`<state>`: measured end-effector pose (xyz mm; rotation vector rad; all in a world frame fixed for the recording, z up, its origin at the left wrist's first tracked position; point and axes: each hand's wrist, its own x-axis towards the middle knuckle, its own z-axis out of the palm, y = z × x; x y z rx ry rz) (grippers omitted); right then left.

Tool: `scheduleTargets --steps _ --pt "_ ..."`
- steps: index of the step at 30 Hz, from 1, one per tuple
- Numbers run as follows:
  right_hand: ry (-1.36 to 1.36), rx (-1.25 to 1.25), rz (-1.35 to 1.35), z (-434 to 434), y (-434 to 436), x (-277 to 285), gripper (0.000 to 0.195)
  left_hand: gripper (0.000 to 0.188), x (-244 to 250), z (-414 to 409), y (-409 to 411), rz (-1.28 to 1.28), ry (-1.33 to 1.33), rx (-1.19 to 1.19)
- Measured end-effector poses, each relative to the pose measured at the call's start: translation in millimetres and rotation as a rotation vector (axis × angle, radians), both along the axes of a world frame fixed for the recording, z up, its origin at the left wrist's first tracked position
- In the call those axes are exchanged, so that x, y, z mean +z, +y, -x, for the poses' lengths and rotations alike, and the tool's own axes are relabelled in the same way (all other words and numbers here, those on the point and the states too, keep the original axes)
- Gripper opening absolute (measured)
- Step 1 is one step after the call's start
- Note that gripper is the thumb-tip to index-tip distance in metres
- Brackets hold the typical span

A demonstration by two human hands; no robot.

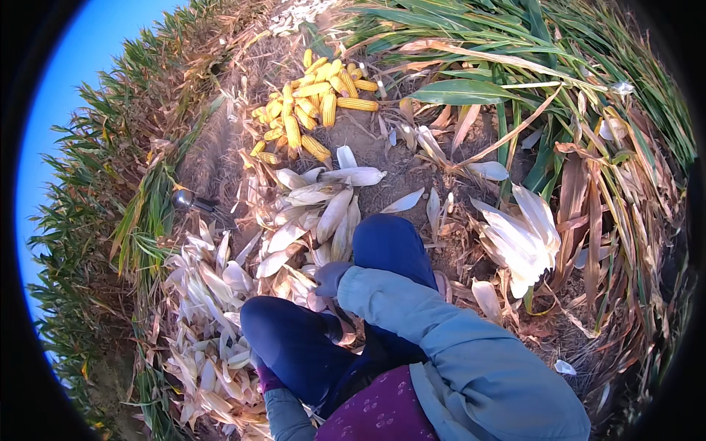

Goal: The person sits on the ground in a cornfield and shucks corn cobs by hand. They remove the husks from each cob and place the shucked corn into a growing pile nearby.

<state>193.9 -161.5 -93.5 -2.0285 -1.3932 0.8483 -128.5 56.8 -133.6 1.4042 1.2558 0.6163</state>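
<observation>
My right hand (331,278), in a grey glove, reaches down between my knees beside a pile of unhusked corn ears (333,215). Its fingers are mostly hidden, so I cannot tell whether it holds anything. My left hand (257,361) is almost wholly hidden by my left thigh; only a bit shows above the purple cuff, next to loose pale corn husks (209,380). Husked yellow corn cobs (309,105) lie heaped on the soil beyond the unhusked ears. An opened spread of white husk (521,240) lies to the right of my knees.
Cut green corn stalks and leaves (485,91) cover the ground at upper right, with dry brown leaves (576,204) below them. A dark, shiny cylindrical object (193,200) lies at left. Standing corn plants (83,220) line the left side. More pale ears or husks (300,14) lie far ahead.
</observation>
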Motion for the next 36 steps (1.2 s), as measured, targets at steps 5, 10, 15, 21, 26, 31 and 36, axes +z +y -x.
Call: scheduleTargets --steps 5,10,15,21,26,31,36 --pt "-0.104 -0.013 0.091 -1 -22 8 0.039 0.021 67 -37 2 0.027 -0.232 0.345" --pt "-0.18 0.127 0.195 5 -53 41 0.038 0.025 152 -70 0 -0.112 -0.528 0.224" --pt "-0.205 0.224 0.18 -27 -82 123 0.035 0.028 196 -143 7 -0.131 -0.639 -0.092" --pt "-0.346 0.006 -0.181 -103 -21 112 0.03 0.028 195 -213 16 -0.143 -0.672 -0.26" --pt "0.147 -0.389 0.055 -143 19 -47 0.037 0.027 138 -247 48 0.256 -0.684 -0.119" --pt "0.172 -0.264 0.31 -83 35 -148 0.037 0.027 141 -258 63 0.3 -0.736 -0.153" --pt "0.128 -0.127 0.308 -33 92 -166 0.042 0.028 130 -254 89 0.363 -0.733 -0.198"
